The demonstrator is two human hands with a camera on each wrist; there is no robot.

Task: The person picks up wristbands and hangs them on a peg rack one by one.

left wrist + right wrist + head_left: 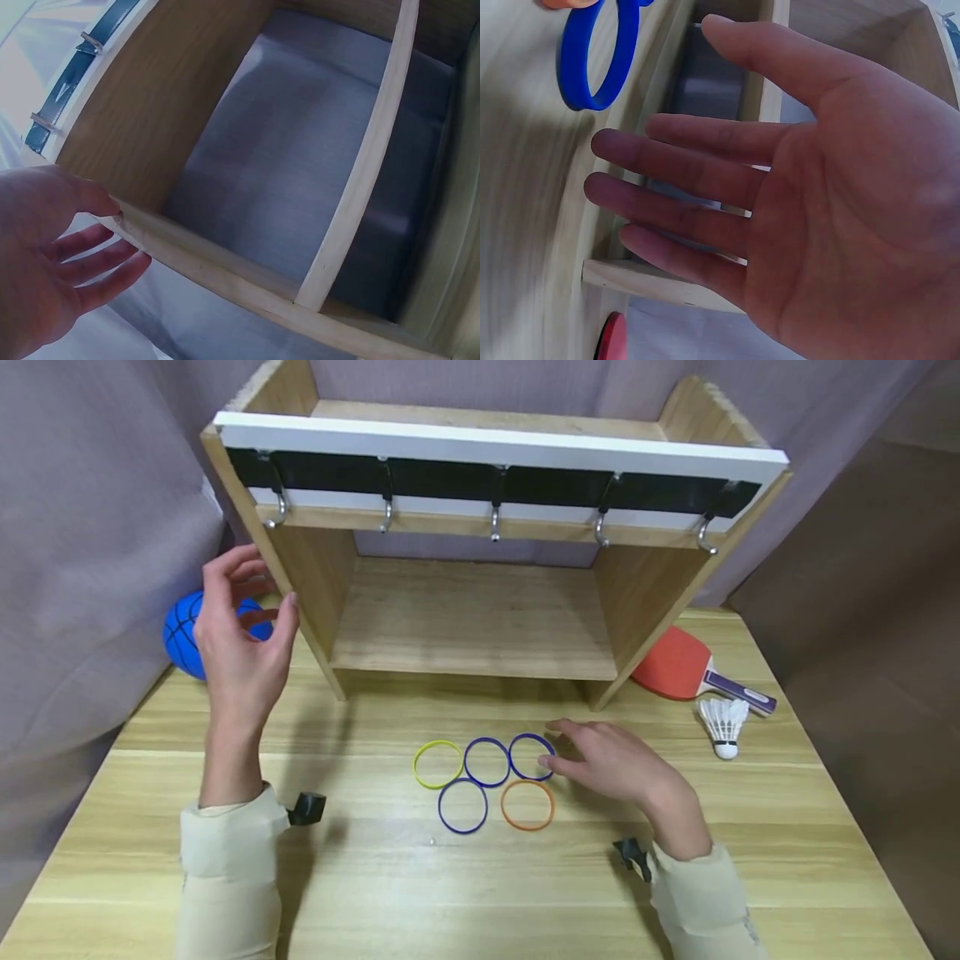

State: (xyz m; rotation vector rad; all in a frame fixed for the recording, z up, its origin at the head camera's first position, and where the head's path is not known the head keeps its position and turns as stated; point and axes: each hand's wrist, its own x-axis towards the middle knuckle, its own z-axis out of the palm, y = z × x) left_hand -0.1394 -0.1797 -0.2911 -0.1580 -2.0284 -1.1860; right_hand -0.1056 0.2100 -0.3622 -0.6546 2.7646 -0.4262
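My left hand is beside the left side panel of a wooden rack, its fingers loosely bent. In the left wrist view its thumb is at the panel's front edge, with the other fingers spread outside; contact is hard to tell. My right hand, empty-palmed with fingers extended in the right wrist view, hovers by the upper right blue ring. Flat on the table, the rings form two rows: a yellow ring and two blue ones behind, another blue ring and an orange ring in front.
Several metal hooks line the rack's black-and-white front bar. Left of the rack lies a blue ball. At right are a red table tennis paddle and a white shuttlecock. Grey curtains surround the table.
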